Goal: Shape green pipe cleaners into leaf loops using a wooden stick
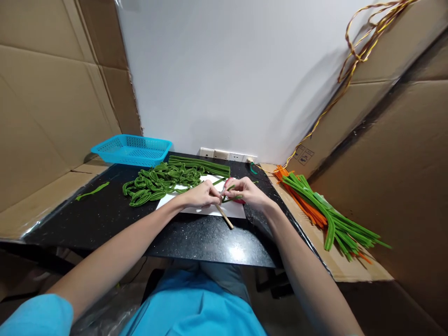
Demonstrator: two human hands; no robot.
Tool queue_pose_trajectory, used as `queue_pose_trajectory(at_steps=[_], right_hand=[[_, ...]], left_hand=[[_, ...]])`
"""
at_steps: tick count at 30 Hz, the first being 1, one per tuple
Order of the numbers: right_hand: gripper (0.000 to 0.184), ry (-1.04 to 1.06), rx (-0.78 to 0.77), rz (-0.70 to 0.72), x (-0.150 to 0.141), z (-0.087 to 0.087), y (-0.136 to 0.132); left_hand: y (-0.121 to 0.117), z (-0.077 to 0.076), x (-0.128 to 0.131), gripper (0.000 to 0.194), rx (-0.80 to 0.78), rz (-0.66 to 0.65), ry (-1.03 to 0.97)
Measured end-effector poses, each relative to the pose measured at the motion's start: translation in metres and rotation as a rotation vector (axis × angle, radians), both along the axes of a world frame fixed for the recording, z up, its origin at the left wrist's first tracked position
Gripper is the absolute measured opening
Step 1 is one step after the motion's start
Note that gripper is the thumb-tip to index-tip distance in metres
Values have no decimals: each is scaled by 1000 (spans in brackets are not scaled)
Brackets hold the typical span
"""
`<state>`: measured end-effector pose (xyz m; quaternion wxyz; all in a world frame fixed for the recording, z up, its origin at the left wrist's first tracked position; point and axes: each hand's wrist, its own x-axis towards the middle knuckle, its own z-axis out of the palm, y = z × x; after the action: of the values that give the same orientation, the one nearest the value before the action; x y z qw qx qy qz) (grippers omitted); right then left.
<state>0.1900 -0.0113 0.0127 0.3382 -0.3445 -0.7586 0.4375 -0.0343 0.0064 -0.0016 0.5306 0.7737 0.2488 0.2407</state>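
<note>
Over a white sheet of paper (pixel 191 206), my two hands almost meet at the fingertips. My left hand (pixel 200 195) is closed, its fingers pinched on a thin wooden stick (pixel 225 217) that slants down past the paper's front edge. A green chenille stem (pixel 229 199) is pinched in my right hand (pixel 252 193), its short ends curling between the hands. Something red (pixel 240 201) shows partly behind the right fingers; its kind is hidden. Left of the hands lies a pile of looped green chenille stems (pixel 157 181).
A bundle of straight green stems (pixel 199 164) lies along the back. A blue plastic basket (pixel 135 151) stands back left. Green stems (pixel 336 217) and orange stems (pixel 308 210) rest on cardboard at right. Sockets (pixel 227 155) line the wall; twisted wire (pixel 320 119) hangs at right.
</note>
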Motion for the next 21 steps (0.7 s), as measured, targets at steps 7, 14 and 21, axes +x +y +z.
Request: queue_pose_trajectory(at_steps=[7, 14, 21], right_hand=[[25, -237, 193, 169, 6, 19, -15], [19, 18, 403, -240, -17, 12, -18], [32, 470, -17, -373, -25, -4, -4]], left_hand=[[-6, -5, 9, 10, -31, 37, -99], [5, -3, 11, 25, -240, 311, -445], [-2, -1, 16, 36, -281, 313, -614]])
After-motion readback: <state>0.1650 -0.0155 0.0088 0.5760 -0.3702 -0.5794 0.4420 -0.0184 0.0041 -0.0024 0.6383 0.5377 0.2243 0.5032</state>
